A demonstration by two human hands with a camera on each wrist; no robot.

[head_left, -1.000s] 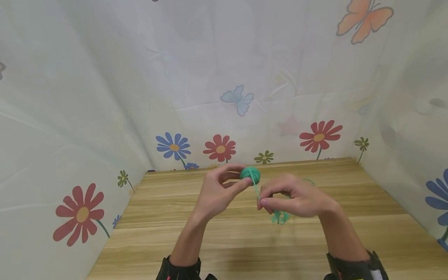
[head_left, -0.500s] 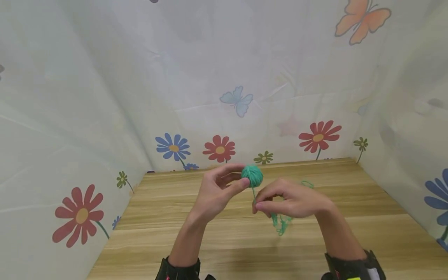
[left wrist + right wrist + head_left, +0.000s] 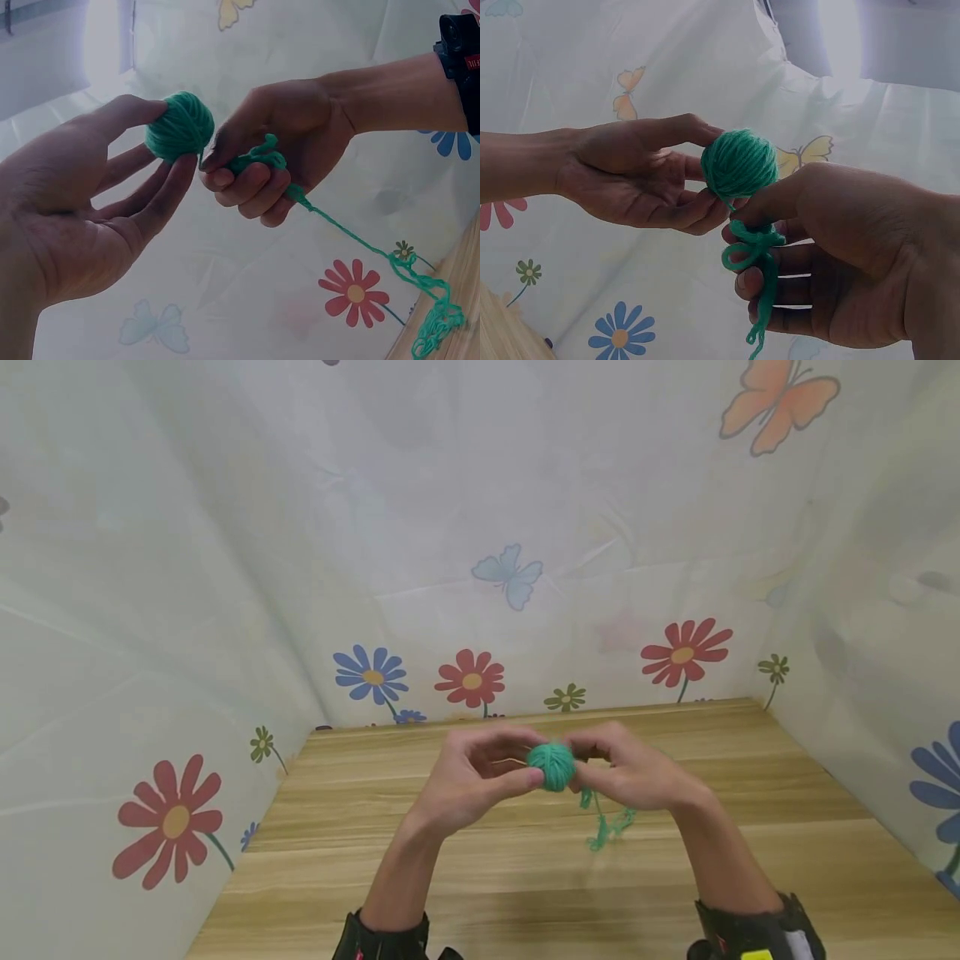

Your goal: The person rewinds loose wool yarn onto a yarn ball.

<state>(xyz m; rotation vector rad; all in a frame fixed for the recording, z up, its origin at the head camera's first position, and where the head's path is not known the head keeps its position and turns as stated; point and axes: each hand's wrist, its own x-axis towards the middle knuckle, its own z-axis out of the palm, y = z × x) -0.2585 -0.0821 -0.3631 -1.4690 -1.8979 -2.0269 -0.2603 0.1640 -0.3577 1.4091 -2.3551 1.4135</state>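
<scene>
A small ball of green yarn [image 3: 552, 767] is pinched between the thumb and fingers of my left hand [image 3: 472, 777], above the table. Close against its right side, my right hand [image 3: 633, 768] grips the yarn strand [image 3: 757, 240], which is bunched in loops in the curled fingers. A short length runs from the ball to the right thumb and forefinger. In the left wrist view, the loose yarn tail [image 3: 352, 236] trails from under the right hand down to a tangled heap [image 3: 439, 322] at the wooden tabletop.
The wood-grain table [image 3: 360, 877] stretches beneath both hands. A pale curtain [image 3: 420, 510] printed with flowers and butterflies encloses it at the back and sides. Black bands [image 3: 757, 927] with devices are on both wrists.
The right hand first drew the strand down below the ball, then rose to its right side. The ball has turned and sits slightly lower and farther right; the dangling yarn has shifted.
</scene>
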